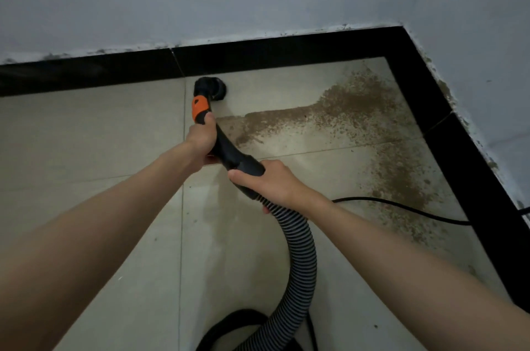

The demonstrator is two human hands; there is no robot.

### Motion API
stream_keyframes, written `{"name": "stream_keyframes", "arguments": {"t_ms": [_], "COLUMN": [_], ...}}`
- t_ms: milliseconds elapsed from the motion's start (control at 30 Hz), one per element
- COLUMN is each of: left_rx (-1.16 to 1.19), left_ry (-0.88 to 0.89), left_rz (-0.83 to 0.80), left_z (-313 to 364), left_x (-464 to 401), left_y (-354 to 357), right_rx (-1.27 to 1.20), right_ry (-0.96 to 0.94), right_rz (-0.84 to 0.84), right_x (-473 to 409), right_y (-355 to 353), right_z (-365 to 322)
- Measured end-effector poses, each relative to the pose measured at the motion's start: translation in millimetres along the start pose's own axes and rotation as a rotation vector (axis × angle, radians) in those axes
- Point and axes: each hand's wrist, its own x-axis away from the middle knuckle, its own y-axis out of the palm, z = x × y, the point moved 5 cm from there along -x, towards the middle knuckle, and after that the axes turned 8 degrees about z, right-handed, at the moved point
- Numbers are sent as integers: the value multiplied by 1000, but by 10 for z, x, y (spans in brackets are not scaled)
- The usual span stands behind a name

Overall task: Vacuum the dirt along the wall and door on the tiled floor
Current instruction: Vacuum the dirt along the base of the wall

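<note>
I see the dirt (370, 127) spread right of the nozzle (211, 87), which sits against the black skirting (258, 55) (mid-sweep, I judge). Left hand (200, 140) grips the wand, right hand (275, 181) grips the hose cuff. Next: sweep rightward.

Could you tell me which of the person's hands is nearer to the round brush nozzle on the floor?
Left. The left hand grips the handle just behind the brush nozzle; the right hand holds farther back, where the hose joins.
</note>
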Motion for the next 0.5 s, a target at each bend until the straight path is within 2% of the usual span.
{"name": "stream_keyframes", "arguments": {"t_ms": [133, 333, 500], "left_rx": [47, 186, 213], "left_ry": [-52, -140, -135], "left_rz": [45, -73, -126], "left_z": [-308, -577, -628], "left_x": [128, 432, 609], "left_y": [-421, -532, -536], "right_rx": [88, 203, 266], "right_ry": [-10, -2, 21], "right_rz": [-67, -41, -9], "right_x": [187, 522, 717], "right_y": [337, 404, 350], "right_z": [-56, -43, -117]}}
